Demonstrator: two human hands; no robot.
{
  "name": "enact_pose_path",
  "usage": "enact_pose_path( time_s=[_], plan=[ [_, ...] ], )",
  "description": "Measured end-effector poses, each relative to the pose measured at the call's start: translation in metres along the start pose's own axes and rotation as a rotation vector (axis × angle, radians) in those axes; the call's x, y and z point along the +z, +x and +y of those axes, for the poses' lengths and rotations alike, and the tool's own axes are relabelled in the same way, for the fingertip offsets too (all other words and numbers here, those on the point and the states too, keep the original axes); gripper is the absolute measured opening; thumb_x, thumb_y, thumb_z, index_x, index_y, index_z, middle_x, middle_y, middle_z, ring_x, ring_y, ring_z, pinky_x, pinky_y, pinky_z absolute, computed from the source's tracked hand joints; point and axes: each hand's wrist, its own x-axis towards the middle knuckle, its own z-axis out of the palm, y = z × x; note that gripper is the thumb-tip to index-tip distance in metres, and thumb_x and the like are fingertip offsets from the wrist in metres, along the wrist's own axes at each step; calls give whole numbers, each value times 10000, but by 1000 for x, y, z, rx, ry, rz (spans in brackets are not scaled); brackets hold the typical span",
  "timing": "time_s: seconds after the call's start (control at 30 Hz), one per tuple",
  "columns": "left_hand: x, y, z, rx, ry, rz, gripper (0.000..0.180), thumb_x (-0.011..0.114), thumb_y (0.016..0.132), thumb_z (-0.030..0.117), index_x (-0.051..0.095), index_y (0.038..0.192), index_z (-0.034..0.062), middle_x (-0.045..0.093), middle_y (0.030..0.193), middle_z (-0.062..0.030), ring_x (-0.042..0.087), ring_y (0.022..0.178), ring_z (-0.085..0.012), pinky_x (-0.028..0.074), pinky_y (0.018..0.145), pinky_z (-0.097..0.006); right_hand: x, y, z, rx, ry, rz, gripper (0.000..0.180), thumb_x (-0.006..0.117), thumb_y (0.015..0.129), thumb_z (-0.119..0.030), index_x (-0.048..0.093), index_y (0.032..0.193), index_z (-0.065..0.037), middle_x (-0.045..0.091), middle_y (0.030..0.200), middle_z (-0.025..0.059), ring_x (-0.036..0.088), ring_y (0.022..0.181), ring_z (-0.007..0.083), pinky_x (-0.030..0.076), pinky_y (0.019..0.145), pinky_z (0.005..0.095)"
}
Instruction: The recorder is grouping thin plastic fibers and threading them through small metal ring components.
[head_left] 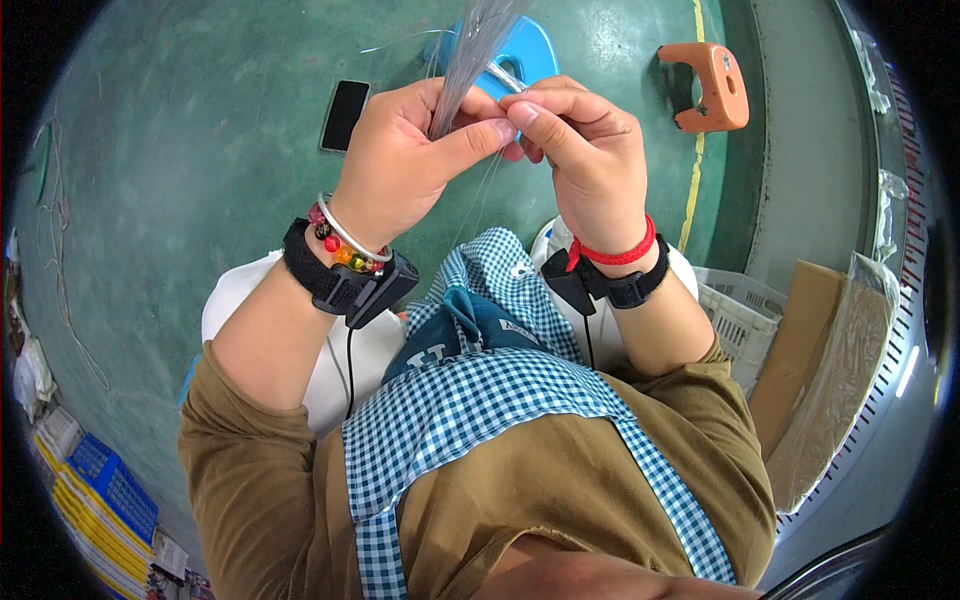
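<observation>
In my left hand (pixel 415 150) a bundle of thin, clear-grey strands (pixel 475 50) is gripped, its upper part fanning past the top edge of the view. My right hand (pixel 585 140) pinches close beside it, thumb against forefinger, the two thumbs nearly touching. A short silvery twisted piece (pixel 507 78) runs to the right fingertips; whether it belongs to the bundle is unclear. A few loose strands hang below the hands toward my lap. What exactly lies between the right fingertips is too small to make out.
Beyond the hands stands a blue stool (pixel 535 50) on the green floor. A black phone (pixel 345 115) lies to its left, an orange stool (pixel 715 88) to the right. A white crate (pixel 738 318) and cardboard (pixel 797 350) are at my right; blue and yellow crates (pixel 112 490) sit lower left.
</observation>
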Motion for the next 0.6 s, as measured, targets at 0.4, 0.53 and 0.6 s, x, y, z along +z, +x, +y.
enact_pose_path(
  time_s=[0.4,0.53,0.6],
  plan=[
    [-7,4,-10,141,335,101,113,671,902,97,689,945,-6,659,786,-13,568,662,-64,448,632,-193,-20,7,-2,-73,154,144,69,658,879,-19,675,933,20,675,894,63,566,691,78,433,611,204],
    [-3,4,-4,131,220,233,117,675,906,133,692,931,20,604,739,33,441,577,-10,319,519,-170,-30,11,-28,-755,-654,332,94,704,812,-2,717,899,-35,619,819,48,537,668,90,405,549,222],
    [2,0,3,32,36,162,131,664,915,151,691,938,25,603,739,39,413,551,3,291,489,-168,-23,3,-33,-1006,-940,21,218,755,672,-21,742,882,-78,576,809,47,529,652,124,406,524,240]
  ],
)
